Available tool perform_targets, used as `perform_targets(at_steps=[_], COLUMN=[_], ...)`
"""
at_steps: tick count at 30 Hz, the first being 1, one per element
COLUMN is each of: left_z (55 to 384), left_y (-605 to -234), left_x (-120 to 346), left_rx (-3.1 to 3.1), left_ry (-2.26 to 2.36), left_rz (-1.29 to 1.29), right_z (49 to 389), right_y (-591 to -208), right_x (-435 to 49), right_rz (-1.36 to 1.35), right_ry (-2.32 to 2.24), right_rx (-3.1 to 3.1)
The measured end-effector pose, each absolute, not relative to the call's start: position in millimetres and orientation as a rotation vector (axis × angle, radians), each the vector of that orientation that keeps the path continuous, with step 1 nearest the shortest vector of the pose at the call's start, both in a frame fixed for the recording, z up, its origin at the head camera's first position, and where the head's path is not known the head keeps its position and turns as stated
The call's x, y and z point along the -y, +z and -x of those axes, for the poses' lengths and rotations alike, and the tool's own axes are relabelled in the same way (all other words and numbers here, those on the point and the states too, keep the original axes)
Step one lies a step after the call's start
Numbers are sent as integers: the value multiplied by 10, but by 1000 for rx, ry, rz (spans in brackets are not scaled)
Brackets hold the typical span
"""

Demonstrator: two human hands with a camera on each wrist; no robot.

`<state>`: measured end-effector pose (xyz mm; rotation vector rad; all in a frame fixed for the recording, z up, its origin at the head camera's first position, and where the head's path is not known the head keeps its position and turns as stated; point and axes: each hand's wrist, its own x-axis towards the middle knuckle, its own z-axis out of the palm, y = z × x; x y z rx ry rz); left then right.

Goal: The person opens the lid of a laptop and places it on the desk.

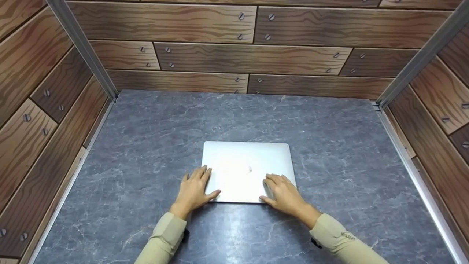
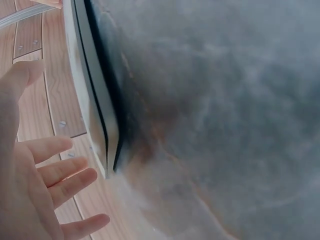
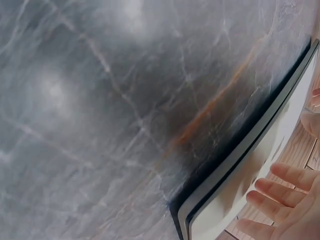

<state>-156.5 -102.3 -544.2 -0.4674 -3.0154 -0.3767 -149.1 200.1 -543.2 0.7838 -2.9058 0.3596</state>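
A silver laptop point(image 1: 238, 165), its lid closed, lies flat on the dark marbled table in the head view. My left hand point(image 1: 194, 190) is at its front left corner, fingers extended along the left side and thumb over the lid. Over the front right part of the lid is my right hand point(image 1: 285, 194), fingers loosely bent. In the left wrist view the left hand point(image 2: 40, 195) has its fingers spread beside the laptop's edge point(image 2: 100, 100). The right wrist view shows the right hand point(image 3: 295, 205) with fingers apart over the lid point(image 3: 215, 220).
The marbled table point(image 1: 154, 128) surrounds the laptop on every side. Wood-plank patterned walls point(image 1: 205, 58) stand at the back, left and right. Metal posts point(image 1: 82, 44) mark the back corners, and a metal strip point(image 1: 417, 183) runs along the right edge.
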Motion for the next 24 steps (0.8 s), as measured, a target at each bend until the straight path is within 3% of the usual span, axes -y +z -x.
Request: perform_targets(at_steps=[24], left_z=[1452], left_y=[-5547], left_x=[1186], left_rx=[3116], left_ry=[-467], left_rz=[446], right_z=[1389], right_y=[-5465], right_x=[-1986], right_rz=[-906], right_ry=[274], right_rx=[2873])
